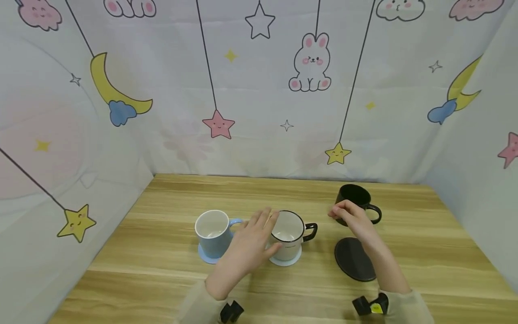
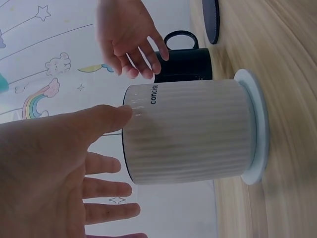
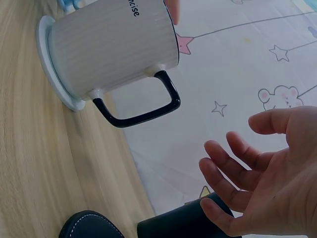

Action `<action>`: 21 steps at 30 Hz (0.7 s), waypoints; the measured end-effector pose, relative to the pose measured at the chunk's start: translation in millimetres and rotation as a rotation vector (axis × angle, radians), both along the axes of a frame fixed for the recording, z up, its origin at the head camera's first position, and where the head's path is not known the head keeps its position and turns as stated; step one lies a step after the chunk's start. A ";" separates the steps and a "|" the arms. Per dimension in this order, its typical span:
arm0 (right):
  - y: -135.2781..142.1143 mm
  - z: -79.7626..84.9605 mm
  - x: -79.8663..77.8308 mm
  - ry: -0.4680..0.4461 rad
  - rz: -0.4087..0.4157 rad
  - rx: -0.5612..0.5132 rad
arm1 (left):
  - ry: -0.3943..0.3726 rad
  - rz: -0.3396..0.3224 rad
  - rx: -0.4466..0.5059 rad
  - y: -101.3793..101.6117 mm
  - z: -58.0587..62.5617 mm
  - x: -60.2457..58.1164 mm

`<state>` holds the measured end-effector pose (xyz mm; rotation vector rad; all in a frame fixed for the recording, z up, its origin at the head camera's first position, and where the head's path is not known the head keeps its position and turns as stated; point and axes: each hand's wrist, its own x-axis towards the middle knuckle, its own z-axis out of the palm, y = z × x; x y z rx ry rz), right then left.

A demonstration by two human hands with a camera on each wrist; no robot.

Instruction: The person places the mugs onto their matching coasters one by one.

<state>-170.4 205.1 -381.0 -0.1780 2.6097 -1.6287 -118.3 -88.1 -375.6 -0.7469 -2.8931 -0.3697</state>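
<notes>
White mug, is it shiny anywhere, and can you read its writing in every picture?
Head view: the writing on the white mug is too small and faint to read; left wrist view: "concise" reads clearly but sideways, with small glints beside it; right wrist view: dim, only the word's end shows, cut by the picture's edge.

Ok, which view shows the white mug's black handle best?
The right wrist view: the black handle shows large and whole, joined to the white mug at both ends. The head view shows it smaller, from above; in the left wrist view it is hidden.
</notes>
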 end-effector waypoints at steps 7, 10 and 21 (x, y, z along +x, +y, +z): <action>8.7 2.8 1.8 0.027 -0.015 -0.003 | 0.089 -0.045 -0.005 9.6 -1.2 -3.0; 16.7 3.2 3.4 0.048 -0.023 -0.044 | 0.101 -0.061 -0.002 12.6 -0.6 -5.5; 53.6 -7.3 5.5 0.081 -0.067 -0.237 | 0.140 -0.105 -0.065 28.3 -1.4 -8.9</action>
